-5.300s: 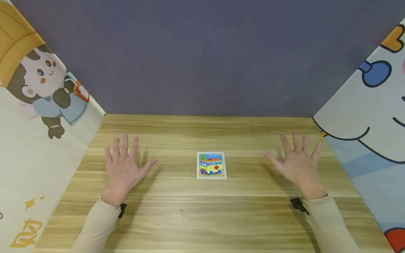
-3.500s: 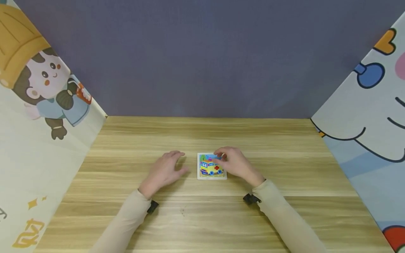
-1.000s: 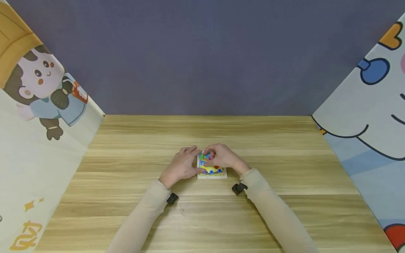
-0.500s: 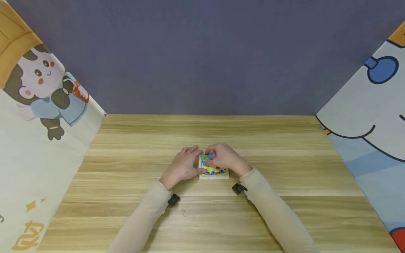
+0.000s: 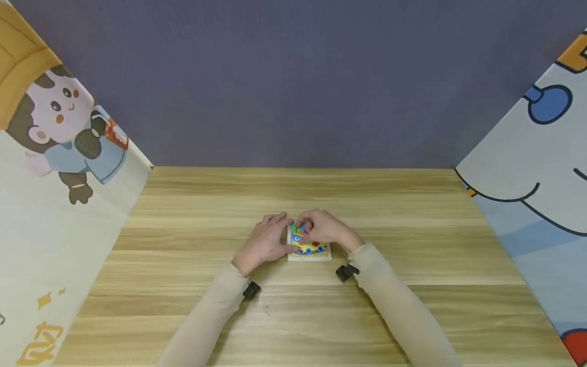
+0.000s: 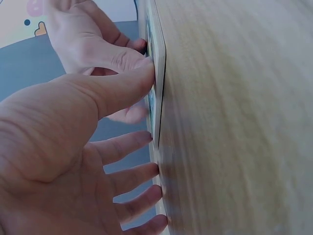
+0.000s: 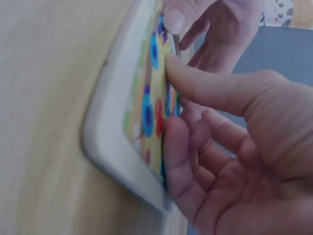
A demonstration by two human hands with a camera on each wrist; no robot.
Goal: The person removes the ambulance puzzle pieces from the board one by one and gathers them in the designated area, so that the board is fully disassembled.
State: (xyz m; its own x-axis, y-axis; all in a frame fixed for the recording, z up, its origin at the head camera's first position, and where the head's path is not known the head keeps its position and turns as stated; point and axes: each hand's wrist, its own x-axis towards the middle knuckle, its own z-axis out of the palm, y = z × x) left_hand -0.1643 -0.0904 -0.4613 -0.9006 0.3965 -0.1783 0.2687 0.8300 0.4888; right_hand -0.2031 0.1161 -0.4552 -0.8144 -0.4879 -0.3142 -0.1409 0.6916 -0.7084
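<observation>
A small square jigsaw puzzle (image 5: pixel 316 257), with a white frame and a yellow ambulance picture, lies flat on the wooden table. My left hand (image 5: pixel 263 243) is at its left side. The left wrist view shows that thumb pressing the puzzle's face, the index fingertip at a corner, and the other fingers spread with their tips on the tabletop. Over the puzzle's upper part, my right hand (image 5: pixel 326 227) has its fingers curled, thumb and index pinching at a puzzle piece (image 7: pixel 172 100). Much of that piece is hidden by the fingers. Seams between pieces show near the puzzle's upper left.
The wooden table (image 5: pixel 275 326) stretches around the puzzle on all sides. A dark grey-blue panel (image 5: pixel 293 86) rises behind it. Printed cartoon panels stand at left (image 5: pixel 59 214) and right (image 5: pixel 513 214). Both wrists carry small black cameras.
Both hands came in from the table's sides to the puzzle. Over the last second they stay there, with only slight movement of the right fingers at the upper pieces.
</observation>
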